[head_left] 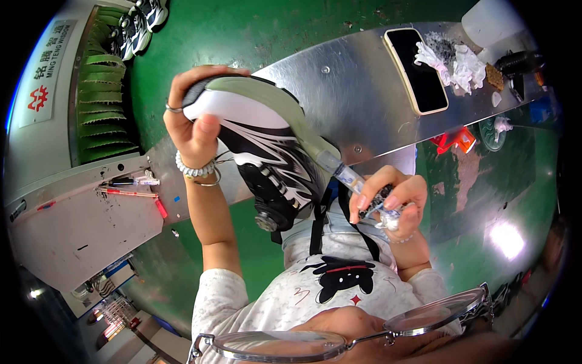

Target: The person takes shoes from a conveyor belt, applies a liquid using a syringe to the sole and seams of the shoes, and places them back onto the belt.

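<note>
My left hand (197,118) grips one end of a black, white and sage-green sneaker (260,139), fingers over the far side and thumb on the white sole edge. The shoe lies tilted on its side, with a round dial (265,221) on its upper facing down toward me. In my right hand (394,197) is a clear, tube-shaped tool (347,176), its far end at the green sole edge; whether it touches cannot be made out. A crumpled white tissue (388,219) is bunched in the same hand. Those fingers are closed round both.
Beyond the shoe runs a metal bench (333,67) holding a phone (416,71) and crumpled tissues (467,68). A machine with green bristle strips (103,103) stands at left. Pens (130,193) lie on its pale ledge (79,236). More sneakers (136,30) sit at far left.
</note>
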Action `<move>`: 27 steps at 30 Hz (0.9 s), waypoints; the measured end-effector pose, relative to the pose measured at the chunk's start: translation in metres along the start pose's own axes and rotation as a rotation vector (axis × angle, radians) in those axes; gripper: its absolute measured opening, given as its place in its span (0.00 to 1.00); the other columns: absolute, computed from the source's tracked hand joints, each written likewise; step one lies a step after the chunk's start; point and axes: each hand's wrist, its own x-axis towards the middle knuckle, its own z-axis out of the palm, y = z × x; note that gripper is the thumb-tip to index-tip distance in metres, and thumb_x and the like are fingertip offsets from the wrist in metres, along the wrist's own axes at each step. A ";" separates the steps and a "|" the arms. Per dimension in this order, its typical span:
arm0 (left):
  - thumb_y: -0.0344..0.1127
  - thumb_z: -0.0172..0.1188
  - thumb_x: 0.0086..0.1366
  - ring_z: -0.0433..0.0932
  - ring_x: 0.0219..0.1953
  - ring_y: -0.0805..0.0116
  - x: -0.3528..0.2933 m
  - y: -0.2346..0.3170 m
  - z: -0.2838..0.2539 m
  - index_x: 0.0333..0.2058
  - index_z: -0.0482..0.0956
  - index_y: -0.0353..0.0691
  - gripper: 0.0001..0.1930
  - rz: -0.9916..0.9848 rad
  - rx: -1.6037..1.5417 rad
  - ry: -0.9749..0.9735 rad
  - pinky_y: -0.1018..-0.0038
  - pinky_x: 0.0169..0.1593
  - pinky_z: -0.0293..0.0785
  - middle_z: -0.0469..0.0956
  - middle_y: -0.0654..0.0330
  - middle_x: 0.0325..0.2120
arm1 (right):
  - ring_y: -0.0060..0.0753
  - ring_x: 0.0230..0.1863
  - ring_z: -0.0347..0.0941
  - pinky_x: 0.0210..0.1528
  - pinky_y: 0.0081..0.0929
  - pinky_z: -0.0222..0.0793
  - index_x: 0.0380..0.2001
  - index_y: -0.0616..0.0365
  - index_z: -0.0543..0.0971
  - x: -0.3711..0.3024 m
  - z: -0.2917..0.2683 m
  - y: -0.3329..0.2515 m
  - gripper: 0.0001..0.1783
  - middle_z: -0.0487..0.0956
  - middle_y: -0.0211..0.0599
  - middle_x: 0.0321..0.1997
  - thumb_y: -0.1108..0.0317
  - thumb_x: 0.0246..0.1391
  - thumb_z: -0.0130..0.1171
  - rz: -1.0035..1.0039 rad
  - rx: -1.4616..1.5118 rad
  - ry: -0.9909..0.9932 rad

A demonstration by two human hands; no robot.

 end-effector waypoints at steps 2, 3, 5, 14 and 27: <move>0.53 0.55 0.60 0.78 0.41 0.54 -0.003 -0.005 -0.006 0.44 0.67 0.25 0.30 -0.034 0.065 0.042 0.65 0.46 0.73 0.77 0.43 0.35 | 0.35 0.22 0.74 0.24 0.27 0.72 0.35 0.62 0.68 -0.004 -0.001 0.006 0.16 0.73 0.55 0.33 0.58 0.62 0.44 0.021 0.013 0.022; 0.55 0.54 0.60 0.78 0.41 0.53 -0.004 -0.007 -0.008 0.44 0.67 0.25 0.32 -0.055 0.104 0.068 0.65 0.46 0.73 0.77 0.43 0.36 | 0.35 0.22 0.74 0.24 0.27 0.72 0.35 0.63 0.69 -0.007 -0.002 0.008 0.16 0.74 0.56 0.33 0.59 0.62 0.45 0.036 0.013 0.033; 0.56 0.53 0.60 0.78 0.41 0.53 -0.007 -0.014 -0.013 0.44 0.67 0.25 0.32 -0.087 0.095 0.127 0.65 0.46 0.73 0.77 0.42 0.36 | 0.34 0.22 0.74 0.24 0.27 0.72 0.34 0.64 0.70 -0.013 -0.004 0.009 0.16 0.74 0.56 0.33 0.60 0.62 0.46 0.055 0.003 0.054; 0.55 0.41 0.66 0.76 0.40 0.63 -0.022 -0.050 -0.035 0.45 0.70 0.27 0.30 -0.209 0.182 0.324 0.71 0.46 0.72 0.76 0.47 0.38 | 0.33 0.21 0.74 0.25 0.26 0.73 0.32 0.66 0.72 -0.049 -0.021 -0.002 0.15 0.75 0.54 0.32 0.62 0.61 0.45 0.175 -0.132 0.132; 0.43 0.55 0.64 0.68 0.25 0.82 -0.129 -0.067 -0.075 0.35 0.78 0.33 0.16 -0.823 0.195 0.773 0.84 0.27 0.66 0.74 0.68 0.24 | 0.26 0.29 0.71 0.32 0.23 0.70 0.38 0.63 0.68 -0.017 -0.015 0.039 0.08 0.72 0.44 0.37 0.69 0.62 0.42 0.184 -0.139 0.185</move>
